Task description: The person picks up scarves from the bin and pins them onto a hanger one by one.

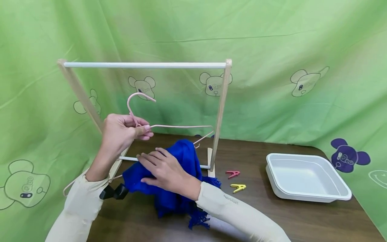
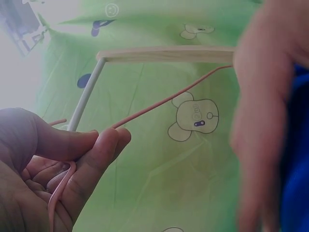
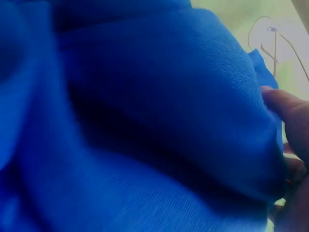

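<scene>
Under L hand [image 1: 121, 132], pinching hanger [image 1: 169, 127] neck, R hand [image 1: 164, 169] presses flat on scarf [image 1: 184, 158]; draping step, next needs scarf fed through hanger.

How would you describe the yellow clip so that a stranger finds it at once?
Start at the wooden rack on the brown table. Right of its foot, before the white tray, lie two clothes pegs. The yellow clip is the nearer one; the pink clip lies just behind it.
</scene>
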`<state>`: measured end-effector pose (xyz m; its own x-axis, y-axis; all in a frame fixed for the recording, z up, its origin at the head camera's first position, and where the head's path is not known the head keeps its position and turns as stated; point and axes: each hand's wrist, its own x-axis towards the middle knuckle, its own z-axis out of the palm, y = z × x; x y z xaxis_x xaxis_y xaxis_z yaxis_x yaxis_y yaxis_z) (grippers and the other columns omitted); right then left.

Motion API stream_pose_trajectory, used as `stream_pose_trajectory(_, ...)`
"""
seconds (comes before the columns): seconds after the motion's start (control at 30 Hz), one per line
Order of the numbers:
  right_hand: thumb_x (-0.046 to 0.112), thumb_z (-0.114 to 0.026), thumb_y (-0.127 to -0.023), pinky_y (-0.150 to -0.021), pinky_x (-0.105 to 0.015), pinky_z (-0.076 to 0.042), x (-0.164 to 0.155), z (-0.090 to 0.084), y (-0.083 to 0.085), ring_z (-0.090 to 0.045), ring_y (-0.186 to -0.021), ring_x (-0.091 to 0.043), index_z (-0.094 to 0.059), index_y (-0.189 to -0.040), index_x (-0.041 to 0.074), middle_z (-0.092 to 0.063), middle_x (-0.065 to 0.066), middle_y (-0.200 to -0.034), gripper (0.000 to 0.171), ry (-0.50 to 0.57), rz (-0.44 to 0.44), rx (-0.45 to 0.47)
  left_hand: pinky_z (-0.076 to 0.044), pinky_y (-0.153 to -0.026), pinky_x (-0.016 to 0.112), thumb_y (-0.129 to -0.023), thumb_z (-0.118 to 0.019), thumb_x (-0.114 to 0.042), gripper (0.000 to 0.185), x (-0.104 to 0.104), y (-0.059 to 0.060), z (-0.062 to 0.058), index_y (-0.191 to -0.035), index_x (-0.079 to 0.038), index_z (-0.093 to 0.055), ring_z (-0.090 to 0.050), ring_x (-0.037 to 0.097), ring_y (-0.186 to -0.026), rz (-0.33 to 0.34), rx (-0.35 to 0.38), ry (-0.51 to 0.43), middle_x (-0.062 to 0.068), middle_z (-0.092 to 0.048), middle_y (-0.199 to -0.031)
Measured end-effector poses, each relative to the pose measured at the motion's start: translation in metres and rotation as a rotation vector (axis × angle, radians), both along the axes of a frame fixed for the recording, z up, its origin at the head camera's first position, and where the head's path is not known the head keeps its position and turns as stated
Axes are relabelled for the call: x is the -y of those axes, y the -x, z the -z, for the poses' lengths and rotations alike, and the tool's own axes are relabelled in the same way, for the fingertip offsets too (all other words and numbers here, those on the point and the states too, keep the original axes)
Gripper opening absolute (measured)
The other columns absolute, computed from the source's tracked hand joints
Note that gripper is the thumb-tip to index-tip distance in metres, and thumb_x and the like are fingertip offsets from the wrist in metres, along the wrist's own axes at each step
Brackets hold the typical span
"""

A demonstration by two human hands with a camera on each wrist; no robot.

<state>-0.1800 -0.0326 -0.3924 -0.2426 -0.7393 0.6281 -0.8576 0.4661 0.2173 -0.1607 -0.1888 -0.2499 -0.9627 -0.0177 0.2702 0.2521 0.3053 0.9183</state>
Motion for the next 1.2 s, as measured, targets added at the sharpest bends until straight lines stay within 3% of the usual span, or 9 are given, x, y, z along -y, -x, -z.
stream_pose_trajectory(0.13, 0.044, -0.072, -0.093, -0.112, -0.032, -0.047, 0.01, -0.003, -0.001, -0.065, -0.115, -0.014, -0.069, -0.13, 0.018, -0.072, 0.003, -0.127, 0.045, -0.125, 0.036, 0.057, -0.064, -0.063, 0.029, -0.085, -0.078, 0.004, 0.02, 0.0, 0.0, 0.004, -0.097, 0.018, -0.071, -0.076, 0.013, -0.063, -0.006, 0.001, -0.007, 0.013, -0.077, -0.075)
stream_pose_trajectory(0.27, 0.039, -0.069, -0.097, -0.106, -0.029, -0.049, 0.015, -0.001, 0.0, -0.067, -0.102, -0.011, -0.074, -0.116, 0.019, -0.076, 0.009, -0.108, 0.029, -0.167, 0.025, 0.002, -0.064, -0.063, 0.029, -0.085, -0.078, 0.004, 0.019, 0.001, -0.001, 0.011, -0.096, 0.018, -0.072, -0.076, 0.014, -0.065, -0.004, 0.006, -0.011, 0.016, -0.077, -0.078)
stream_pose_trajectory(0.43, 0.05, -0.066, -0.096, -0.117, -0.038, -0.043, 0.005, -0.002, 0.003, -0.067, -0.113, -0.012, -0.069, -0.13, 0.016, -0.074, 0.005, -0.123, 0.048, -0.283, 0.017, -0.076, -0.064, -0.063, 0.03, -0.085, -0.077, 0.005, 0.021, 0.002, -0.003, 0.018, -0.098, 0.02, -0.07, -0.076, 0.014, -0.065, 0.0, 0.024, -0.037, 0.012, -0.077, -0.077)
stream_pose_trajectory(0.53, 0.05, -0.069, -0.094, -0.122, -0.038, -0.037, -0.002, -0.007, 0.006, -0.065, -0.122, -0.011, -0.063, -0.137, 0.013, -0.07, 0.002, -0.131, 0.058, -0.345, -0.017, -0.024, -0.064, -0.063, 0.03, -0.085, -0.077, 0.006, 0.022, 0.003, -0.004, 0.019, -0.099, 0.021, -0.069, -0.076, 0.014, -0.065, -0.001, 0.021, -0.057, 0.007, -0.077, -0.075)
stream_pose_trajectory(0.6, 0.042, -0.07, -0.095, -0.118, -0.034, -0.042, -0.005, -0.008, 0.009, -0.066, -0.117, -0.012, -0.064, -0.136, 0.012, -0.072, 0.002, -0.126, 0.051, -0.351, -0.052, 0.007, -0.064, -0.063, 0.03, -0.085, -0.077, 0.006, 0.021, 0.003, -0.004, 0.019, -0.098, 0.021, -0.069, -0.076, 0.015, -0.065, 0.002, 0.014, -0.06, 0.007, -0.077, -0.075)
stream_pose_trajectory(0.7, 0.027, -0.068, -0.098, -0.093, -0.024, -0.052, -0.007, -0.006, 0.013, -0.065, -0.092, -0.012, -0.071, -0.122, 0.012, -0.075, 0.005, -0.109, 0.029, -0.288, -0.132, 0.047, -0.064, -0.064, 0.031, -0.084, -0.077, 0.006, 0.021, 0.001, -0.004, 0.02, -0.097, 0.021, -0.07, -0.077, 0.015, -0.065, 0.007, 0.015, -0.058, 0.01, -0.077, -0.076)
stream_pose_trajectory(0.8, 0.012, -0.063, -0.098, -0.072, -0.021, -0.049, -0.008, -0.003, 0.015, -0.055, -0.076, -0.012, -0.074, -0.108, 0.014, -0.075, 0.008, -0.095, 0.015, -0.191, -0.207, 0.045, -0.064, -0.064, 0.03, -0.084, -0.078, 0.007, 0.021, 0.0, -0.003, 0.021, -0.097, 0.021, -0.07, -0.077, 0.015, -0.065, 0.005, 0.026, -0.059, 0.01, -0.077, -0.076)
stream_pose_trajectory(1.03, -0.003, -0.063, -0.084, -0.064, -0.019, -0.049, -0.005, -0.001, 0.016, -0.056, -0.07, -0.009, -0.073, -0.087, 0.014, -0.07, 0.01, -0.075, 0.02, 0.035, -0.242, 0.06, -0.064, -0.064, 0.031, -0.085, -0.076, 0.007, 0.02, -0.002, -0.001, 0.022, -0.098, 0.021, -0.069, -0.077, 0.016, -0.065, 0.006, 0.026, -0.066, 0.007, -0.077, -0.076)
stream_pose_trajectory(1.2, 0.01, -0.081, -0.084, -0.057, -0.016, -0.051, -0.003, -0.008, 0.014, -0.064, -0.065, -0.007, -0.08, -0.091, 0.013, -0.071, 0.004, -0.073, 0.007, 0.254, -0.173, 0.264, -0.064, -0.064, 0.031, -0.086, -0.076, 0.006, 0.021, -0.004, -0.001, 0.021, -0.099, 0.021, -0.069, -0.077, 0.016, -0.065, 0.013, 0.054, -0.075, 0.005, -0.077, -0.075)
